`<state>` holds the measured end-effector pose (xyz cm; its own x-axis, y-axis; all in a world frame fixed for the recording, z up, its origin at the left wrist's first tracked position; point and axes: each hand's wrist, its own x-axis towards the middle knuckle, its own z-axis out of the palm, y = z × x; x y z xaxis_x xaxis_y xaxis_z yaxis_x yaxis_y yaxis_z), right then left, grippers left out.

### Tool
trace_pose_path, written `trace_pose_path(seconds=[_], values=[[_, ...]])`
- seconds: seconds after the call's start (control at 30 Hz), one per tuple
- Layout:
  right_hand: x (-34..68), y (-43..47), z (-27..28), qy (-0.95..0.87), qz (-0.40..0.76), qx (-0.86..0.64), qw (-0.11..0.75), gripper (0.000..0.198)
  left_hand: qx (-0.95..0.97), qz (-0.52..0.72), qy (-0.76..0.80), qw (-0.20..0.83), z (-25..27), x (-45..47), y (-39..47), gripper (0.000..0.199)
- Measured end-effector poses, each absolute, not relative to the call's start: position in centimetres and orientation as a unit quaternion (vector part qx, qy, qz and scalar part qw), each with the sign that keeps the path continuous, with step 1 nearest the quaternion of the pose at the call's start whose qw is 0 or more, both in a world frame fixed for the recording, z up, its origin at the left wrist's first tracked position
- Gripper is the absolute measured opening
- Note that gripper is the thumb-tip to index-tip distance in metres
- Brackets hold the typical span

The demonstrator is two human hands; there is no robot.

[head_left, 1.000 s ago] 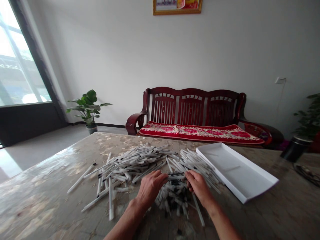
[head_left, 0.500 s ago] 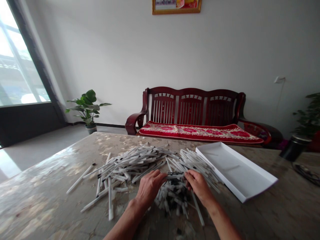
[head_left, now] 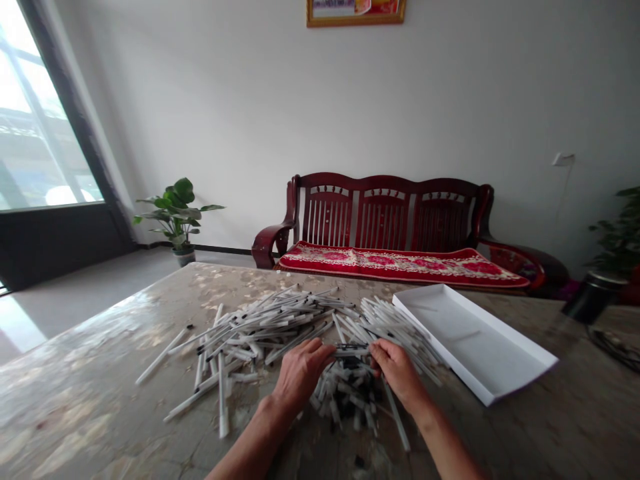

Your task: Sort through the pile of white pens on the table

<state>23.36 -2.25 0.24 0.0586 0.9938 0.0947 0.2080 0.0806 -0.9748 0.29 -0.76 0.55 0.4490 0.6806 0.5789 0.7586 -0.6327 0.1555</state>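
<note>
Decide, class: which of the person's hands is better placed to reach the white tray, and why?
Probably the right hand: it is nearer the white tray, which lies on that side. The left hand is farther away, though both hold slim pieces.

pale wall [head_left: 230,100] – framed picture [head_left: 355,13] | dark-red wooden bench [head_left: 385,185] – floral cover [head_left: 400,263] | bright window [head_left: 43,147] at left

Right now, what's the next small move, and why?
Probably ease the left hand and right hand slightly together, holding the slim parts steady: the fingers pinch them from both sides, they bridge the gap above the short pieces, and I can't tell if they're fully joined.
</note>
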Motion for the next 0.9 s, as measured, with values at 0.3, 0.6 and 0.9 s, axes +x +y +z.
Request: trace_pose_path(seconds=[0.3, 0.6, 0.9], values=[[23.53, -2.26, 0.37, -0.547, 0.394, -0.556, 0.487, 0.035, -0.847, -0.309, -0.427, 0.062, 0.23, 0.30, -0.66, 0.022], [23.45, -2.31, 0.63, -0.548, 0.382, -0.535, 0.516, 0.031, -0.846, -0.304, -0.434, 0.058, 0.44, 0.30, -0.78, 0.017], [23.55, -2.08, 0.39, -0.548, 0.389, -0.539, 0.508, 0.031, -0.845, -0.296, -0.444, 0.035, 0.24, 0.30, -0.60, 0.016]])
